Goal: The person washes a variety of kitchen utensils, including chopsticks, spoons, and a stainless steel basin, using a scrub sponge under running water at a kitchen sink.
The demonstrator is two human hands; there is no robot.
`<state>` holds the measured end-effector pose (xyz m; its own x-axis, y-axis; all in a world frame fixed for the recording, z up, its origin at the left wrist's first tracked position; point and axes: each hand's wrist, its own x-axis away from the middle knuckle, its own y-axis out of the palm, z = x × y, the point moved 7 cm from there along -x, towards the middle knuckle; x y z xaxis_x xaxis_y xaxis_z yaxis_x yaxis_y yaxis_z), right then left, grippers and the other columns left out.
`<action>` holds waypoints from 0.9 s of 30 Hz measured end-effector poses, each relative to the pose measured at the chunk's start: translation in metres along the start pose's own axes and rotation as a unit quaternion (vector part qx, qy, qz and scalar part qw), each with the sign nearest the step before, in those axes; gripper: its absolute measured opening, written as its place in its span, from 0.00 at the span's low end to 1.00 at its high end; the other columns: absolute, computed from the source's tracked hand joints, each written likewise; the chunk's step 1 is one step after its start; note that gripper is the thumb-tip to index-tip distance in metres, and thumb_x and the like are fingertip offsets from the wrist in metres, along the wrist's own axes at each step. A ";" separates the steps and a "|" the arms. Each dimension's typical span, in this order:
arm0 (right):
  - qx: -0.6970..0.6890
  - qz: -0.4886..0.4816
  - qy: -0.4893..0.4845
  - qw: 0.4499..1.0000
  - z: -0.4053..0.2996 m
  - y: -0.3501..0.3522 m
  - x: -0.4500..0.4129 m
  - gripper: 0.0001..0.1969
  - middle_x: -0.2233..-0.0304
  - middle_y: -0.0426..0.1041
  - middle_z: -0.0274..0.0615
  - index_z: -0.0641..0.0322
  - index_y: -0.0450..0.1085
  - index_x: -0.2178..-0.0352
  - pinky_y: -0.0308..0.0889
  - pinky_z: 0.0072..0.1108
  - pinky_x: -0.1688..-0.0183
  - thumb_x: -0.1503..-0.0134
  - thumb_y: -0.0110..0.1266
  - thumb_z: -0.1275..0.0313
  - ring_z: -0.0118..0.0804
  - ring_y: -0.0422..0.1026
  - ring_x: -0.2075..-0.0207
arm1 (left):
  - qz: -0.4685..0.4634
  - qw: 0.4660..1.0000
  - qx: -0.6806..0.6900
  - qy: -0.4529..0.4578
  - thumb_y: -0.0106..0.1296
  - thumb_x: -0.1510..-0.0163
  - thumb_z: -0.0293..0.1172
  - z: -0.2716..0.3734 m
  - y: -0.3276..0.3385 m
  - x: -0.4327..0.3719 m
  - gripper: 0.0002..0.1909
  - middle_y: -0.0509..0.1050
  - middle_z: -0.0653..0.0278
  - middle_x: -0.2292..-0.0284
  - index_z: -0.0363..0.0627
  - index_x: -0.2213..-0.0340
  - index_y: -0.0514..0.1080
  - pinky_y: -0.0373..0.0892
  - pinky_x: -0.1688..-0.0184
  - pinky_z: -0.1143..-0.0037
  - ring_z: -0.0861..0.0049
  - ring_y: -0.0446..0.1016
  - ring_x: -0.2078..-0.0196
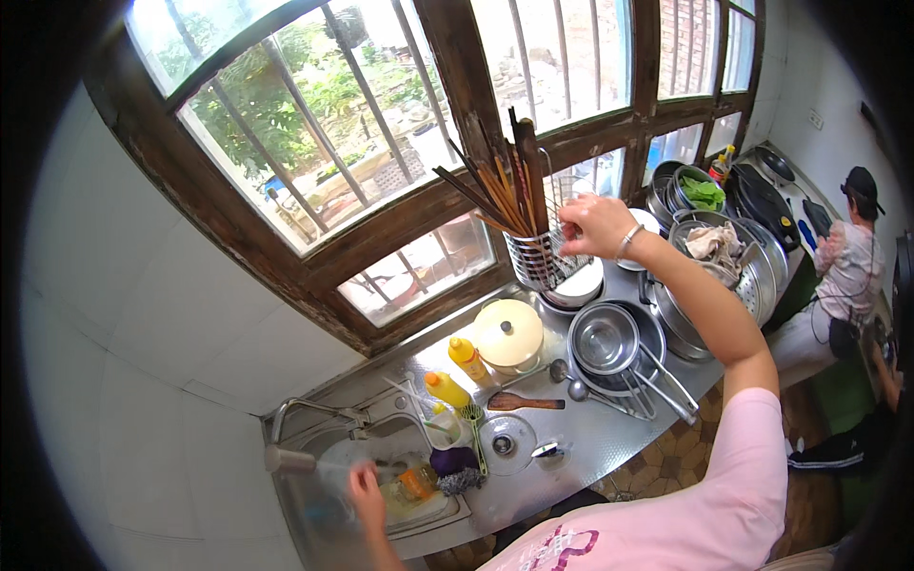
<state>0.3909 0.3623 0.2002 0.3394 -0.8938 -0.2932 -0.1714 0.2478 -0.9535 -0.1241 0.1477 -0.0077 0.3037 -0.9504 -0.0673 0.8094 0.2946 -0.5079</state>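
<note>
My right hand (596,227) reaches far forward, fingers curled down at the wire compartment (569,251) of a metal utensil holder (523,263). Whether the fingers grip anything there is hidden. Chopsticks (503,189) and a dark wooden utensil stand in the holder, beside a stack of white bowls (580,284). Over the sink (446,510), my left hand (366,492) is blurred, beside the stream from the faucet (289,458); its grip is unclear. An orange item (416,483) lies in the sink. A purple cloth (451,462) and grey scrubber (460,481) rest at its right edge.
A cream lidded pot (508,332), yellow bottles (468,358), a wooden spatula (525,402) and a glass lid (505,444) sit on the steel counter (582,457). Nested pans (605,339) have handles past the front edge. Another person (850,264) stands at the far right.
</note>
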 end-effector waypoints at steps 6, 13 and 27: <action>-0.025 -0.024 -0.044 0.998 0.024 -0.003 0.053 0.13 0.76 0.69 0.34 0.52 0.65 0.81 0.67 0.30 0.68 0.62 0.61 0.60 0.38 0.69 0.66 | 0.017 0.832 -0.202 0.516 0.47 0.51 0.20 0.340 0.098 -0.134 0.20 0.64 0.54 0.50 0.41 0.53 0.65 0.59 0.46 0.67 0.59 0.62 0.47; -0.028 0.010 -0.058 0.998 0.046 -0.019 0.116 0.14 0.78 0.67 0.32 0.53 0.65 0.80 0.64 0.27 0.69 0.65 0.63 0.61 0.36 0.68 0.69 | 0.182 0.665 -0.341 0.639 0.41 0.43 0.42 0.522 0.216 -0.254 0.33 0.45 0.57 0.39 0.43 0.41 0.45 0.44 0.36 0.70 0.65 0.43 0.36; -0.076 0.004 0.006 0.997 0.093 -0.006 0.145 0.15 0.78 0.66 0.35 0.56 0.64 0.82 0.62 0.28 0.70 0.69 0.64 0.66 0.39 0.67 0.71 | 0.209 0.654 -0.469 0.556 0.34 0.42 0.45 0.499 0.278 -0.299 0.34 0.37 0.60 0.38 0.44 0.40 0.40 0.40 0.36 0.71 0.70 0.38 0.35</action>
<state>0.5276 0.2659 0.1569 0.3262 -0.8967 -0.2993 -0.3128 0.1964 -0.9293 0.2613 0.5635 0.2994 -0.5753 -0.4457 -0.6858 -0.0509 0.8564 -0.5138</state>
